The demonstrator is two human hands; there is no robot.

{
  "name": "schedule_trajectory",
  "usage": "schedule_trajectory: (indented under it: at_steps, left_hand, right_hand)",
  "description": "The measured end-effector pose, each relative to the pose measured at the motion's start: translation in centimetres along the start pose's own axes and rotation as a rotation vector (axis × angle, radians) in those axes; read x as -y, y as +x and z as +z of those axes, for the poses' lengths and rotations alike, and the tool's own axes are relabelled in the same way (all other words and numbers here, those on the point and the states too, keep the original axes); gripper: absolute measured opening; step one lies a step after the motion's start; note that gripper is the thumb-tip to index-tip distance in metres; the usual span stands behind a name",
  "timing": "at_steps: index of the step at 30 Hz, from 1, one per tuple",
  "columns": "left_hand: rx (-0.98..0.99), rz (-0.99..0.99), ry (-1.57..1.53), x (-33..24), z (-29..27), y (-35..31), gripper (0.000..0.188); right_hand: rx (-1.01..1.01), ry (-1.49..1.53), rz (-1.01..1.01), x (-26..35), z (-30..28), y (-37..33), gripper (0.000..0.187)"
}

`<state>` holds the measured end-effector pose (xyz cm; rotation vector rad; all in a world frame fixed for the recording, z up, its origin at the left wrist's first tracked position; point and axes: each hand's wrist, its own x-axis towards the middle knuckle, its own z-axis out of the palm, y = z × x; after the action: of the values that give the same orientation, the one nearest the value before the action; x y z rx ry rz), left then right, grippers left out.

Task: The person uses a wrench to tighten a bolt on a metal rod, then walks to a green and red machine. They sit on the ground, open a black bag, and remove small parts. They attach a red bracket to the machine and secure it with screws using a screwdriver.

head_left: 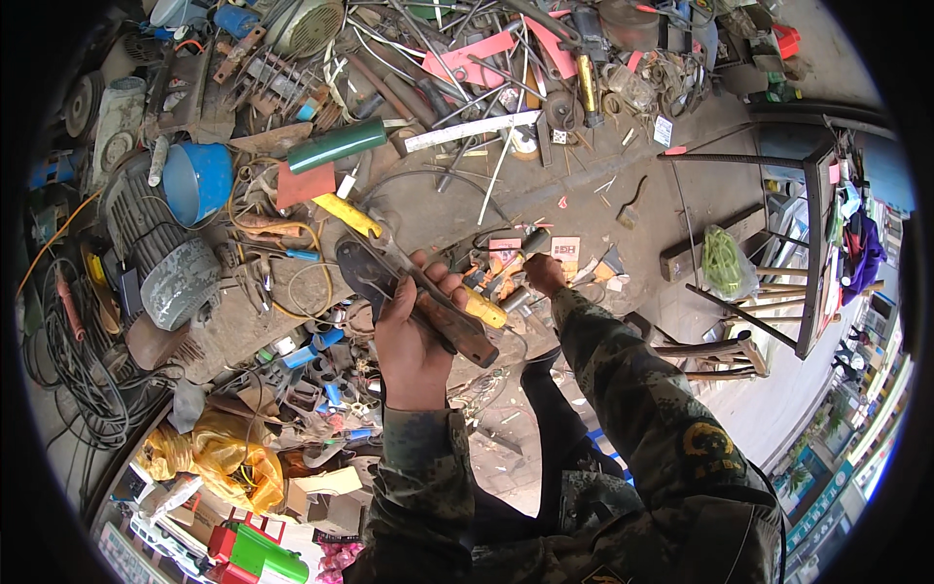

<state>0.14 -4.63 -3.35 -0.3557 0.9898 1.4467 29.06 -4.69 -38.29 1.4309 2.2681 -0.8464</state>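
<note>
In my left hand (413,341) is a dark, rusty metal tool (452,321) with a broad rounded plate at its upper end and a narrower bar running down to the right. My fingers and thumb wrap round its middle. Beneath or against it, a yellow piece shows at the upper left (348,214) and another yellow grip (484,307) at the lower right; whether they join is hidden. My right hand (545,274) is a closed fist beside it, on what looks like a hammer. Dark cylindrical ends (533,242) show past the fist; the handle is hidden.
Scrap metal, rods and pink sheets (477,54) heap along the far side. To the left are a blue bucket (197,182), a motor (175,273) and coiled cables (92,360). A metal frame (812,253) stands right, near a wooden block (710,238) and a brush (632,206).
</note>
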Motion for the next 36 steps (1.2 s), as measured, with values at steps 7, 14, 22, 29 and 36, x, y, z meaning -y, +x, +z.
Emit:
schedule_trajectory:
  at_steps: [7, 14, 22, 29, 36]
  left_hand:
    - [0.015, 0.014, 0.015, -0.1, -0.1, 0.0, 0.039]
    - [0.0, -0.039, 0.001, 0.3, -0.2, 0.1, 0.035]
    - [0.023, -0.032, -0.023, 0.4, -0.7, 0.1, 0.033]
    - [0.032, -0.039, -0.064, 0.0, -0.3, 0.0, 0.029]
    - [0.128, -0.027, -0.061, -0.1, -0.7, -0.2, 0.029]
  right_hand:
    - [0.051, -0.061, 0.033, 0.8, -0.2, -0.7, 0.024]
    - [0.018, 0.116, 0.087, 0.3, 2.3, -1.7, 0.028]
    - [-0.043, 0.369, 0.18, -2.3, 6.2, -2.1, 0.033]
    - [0.035, 0.235, 0.166, -1.2, 4.1, -1.9, 0.03]
    - [0.065, 0.355, 0.241, 2.0, 0.6, -2.3, 0.032]
